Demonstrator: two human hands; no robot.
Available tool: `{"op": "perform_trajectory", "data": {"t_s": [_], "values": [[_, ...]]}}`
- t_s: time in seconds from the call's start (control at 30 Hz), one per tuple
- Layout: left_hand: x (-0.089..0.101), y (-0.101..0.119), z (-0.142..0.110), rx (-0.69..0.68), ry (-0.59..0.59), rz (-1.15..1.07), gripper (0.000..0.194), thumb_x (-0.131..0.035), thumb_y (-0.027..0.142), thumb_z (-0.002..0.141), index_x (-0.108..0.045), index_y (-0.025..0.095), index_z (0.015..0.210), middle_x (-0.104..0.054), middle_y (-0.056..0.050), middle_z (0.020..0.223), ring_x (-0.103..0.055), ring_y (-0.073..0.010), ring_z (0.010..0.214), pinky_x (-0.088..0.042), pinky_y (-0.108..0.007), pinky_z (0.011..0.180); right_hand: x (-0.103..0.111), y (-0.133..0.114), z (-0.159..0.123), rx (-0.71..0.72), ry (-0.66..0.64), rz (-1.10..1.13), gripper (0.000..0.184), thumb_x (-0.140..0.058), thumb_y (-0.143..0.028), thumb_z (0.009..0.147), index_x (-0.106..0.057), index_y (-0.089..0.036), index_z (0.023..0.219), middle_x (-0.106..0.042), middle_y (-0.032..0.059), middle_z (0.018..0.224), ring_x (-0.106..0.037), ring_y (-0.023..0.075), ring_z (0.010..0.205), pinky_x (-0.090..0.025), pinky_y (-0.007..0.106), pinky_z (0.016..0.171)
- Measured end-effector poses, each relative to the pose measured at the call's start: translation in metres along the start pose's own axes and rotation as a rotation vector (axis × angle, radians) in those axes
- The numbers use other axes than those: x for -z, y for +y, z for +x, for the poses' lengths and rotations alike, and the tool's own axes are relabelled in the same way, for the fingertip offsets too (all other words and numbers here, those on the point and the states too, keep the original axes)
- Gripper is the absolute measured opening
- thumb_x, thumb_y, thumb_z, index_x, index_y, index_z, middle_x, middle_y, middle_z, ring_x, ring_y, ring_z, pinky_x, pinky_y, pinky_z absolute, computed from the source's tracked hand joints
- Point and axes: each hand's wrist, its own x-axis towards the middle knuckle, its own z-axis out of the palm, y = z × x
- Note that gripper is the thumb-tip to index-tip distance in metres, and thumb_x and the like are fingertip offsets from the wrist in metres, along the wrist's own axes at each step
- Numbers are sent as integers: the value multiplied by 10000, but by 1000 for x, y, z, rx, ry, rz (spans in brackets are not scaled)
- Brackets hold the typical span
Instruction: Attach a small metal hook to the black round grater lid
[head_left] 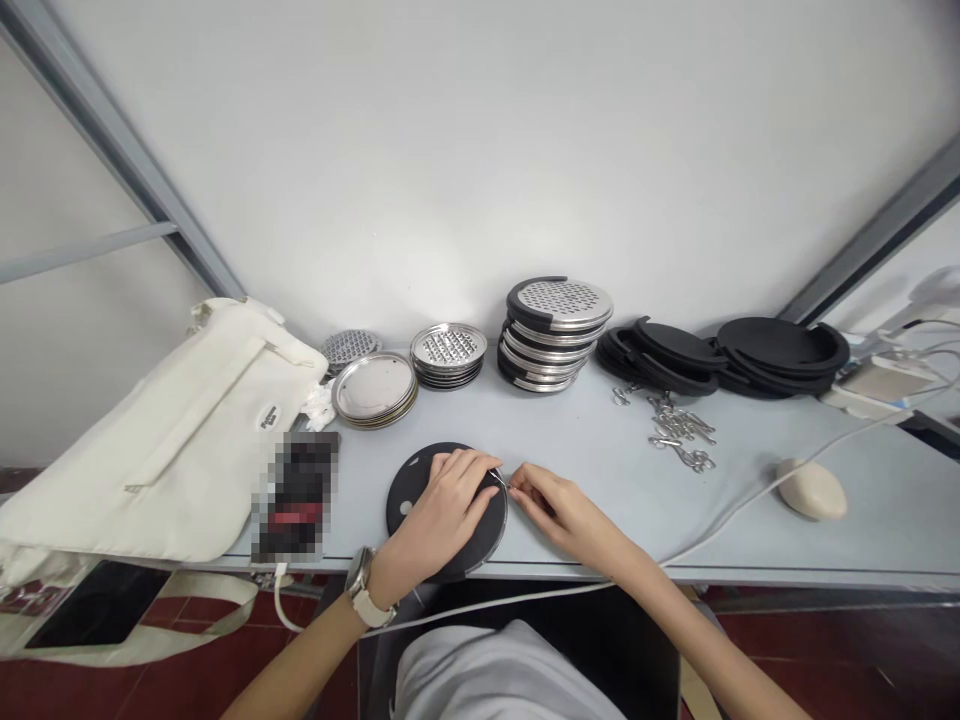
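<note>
A round black disc [480,545] with a thin metal rim lies near the table's front edge. My left hand [450,498] rests over it, fingers bent and gripping it at its right side. At that side of the rim sits a small metal wire clip [499,480]. My right hand [553,505] pinches the clip's outer end between thumb and fingertips; the fingers partly hide it. More loose metal clips [681,425] lie in a small heap farther right.
Along the wall stand metal lids [373,388], metal grater discs [448,355], assembled discs [555,350] and black plastic rings [780,355]. A white bag [172,450] and a pixelated phone [296,500] lie left. Right are a white mouse [810,490] and cable [720,525].
</note>
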Motion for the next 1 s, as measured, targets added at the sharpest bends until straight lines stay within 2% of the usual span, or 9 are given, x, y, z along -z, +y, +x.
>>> {"op": "perform_trajectory", "data": {"t_s": [0.5, 0.77, 1.0], "values": [[1, 0, 3, 6, -15, -2, 245, -379, 204, 924, -491, 224, 1142, -580, -35, 1068, -505, -177, 988, -356, -362, 888, 1, -2, -1, -29, -3, -14, 130, -374, -265, 939, -466, -196, 879, -557, 14, 809, -510, 128, 691, -406, 241, 662], [0, -1, 1, -26, 19, -13, 264, -371, 196, 926, -497, 213, 1156, -589, -50, 1069, -511, -181, 992, -354, -368, 895, 0, -1, -2, -22, 9, -80, 151, -384, -282, 934, -467, -191, 847, -530, 3, 738, -476, 124, 634, -400, 243, 621], [-2, -2, 0, -30, 38, 11, 276, -400, 198, 917, -507, 235, 1169, -580, -37, 1087, -503, -173, 1007, -360, -357, 897, 0, 1, -3, 8, 28, -61, 166, -362, -287, 942, -494, -194, 902, -575, 22, 794, -527, 134, 684, -425, 254, 663]]}}
